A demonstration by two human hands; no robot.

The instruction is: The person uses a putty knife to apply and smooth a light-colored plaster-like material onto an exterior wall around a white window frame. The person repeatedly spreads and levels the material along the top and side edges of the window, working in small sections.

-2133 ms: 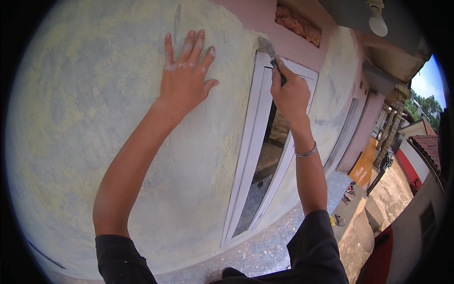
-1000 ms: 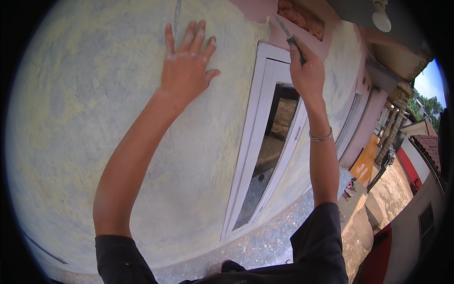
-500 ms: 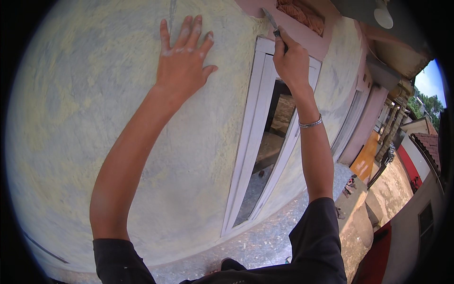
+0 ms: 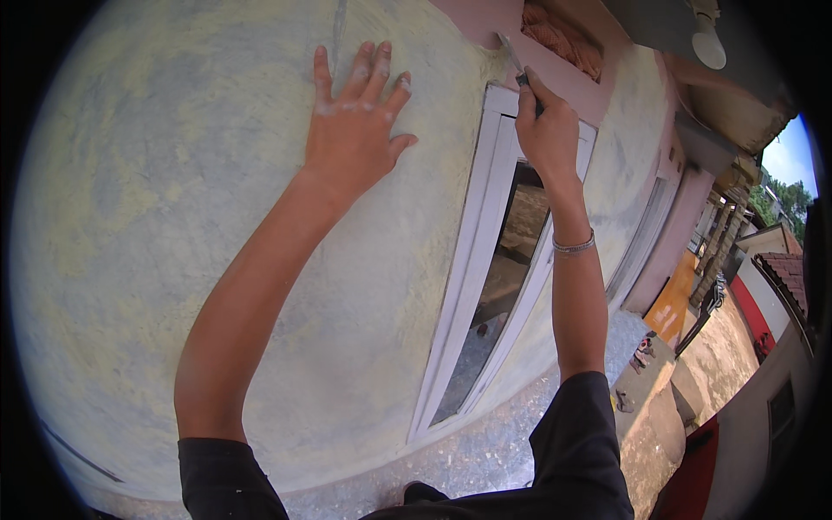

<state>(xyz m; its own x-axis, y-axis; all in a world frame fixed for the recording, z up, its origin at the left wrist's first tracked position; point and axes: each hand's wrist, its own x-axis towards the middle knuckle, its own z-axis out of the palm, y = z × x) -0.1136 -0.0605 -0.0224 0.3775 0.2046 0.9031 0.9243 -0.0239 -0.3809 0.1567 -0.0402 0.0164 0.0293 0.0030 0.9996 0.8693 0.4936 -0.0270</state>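
My left hand (image 4: 357,130) lies flat against the plastered wall (image 4: 364,295), fingers spread and dusted with white. The wall is mottled grey and pale yellow. In my right hand (image 4: 549,130) I grip a scraper (image 4: 522,76) by its dark handle; its thin metal blade points up and left. The blade is at the border between the yellowish plaster and the pink painted wall (image 4: 472,22), above the upper corner of the white window frame (image 4: 464,277). How firmly the blade's tip touches the wall I cannot tell.
An opening stuffed with reddish-brown cloth (image 4: 563,39) sits above the window. A white bulb (image 4: 709,48) hangs at the upper right. Below runs a speckled grey floor (image 4: 494,446), with footwear (image 4: 641,354) farther right. An orange board (image 4: 672,305) stands beyond.
The whole view has shifted slightly, so wall, window and both hands appear a little farther right and lower. My left hand stays flat on the wall; my right still grips the scraper.
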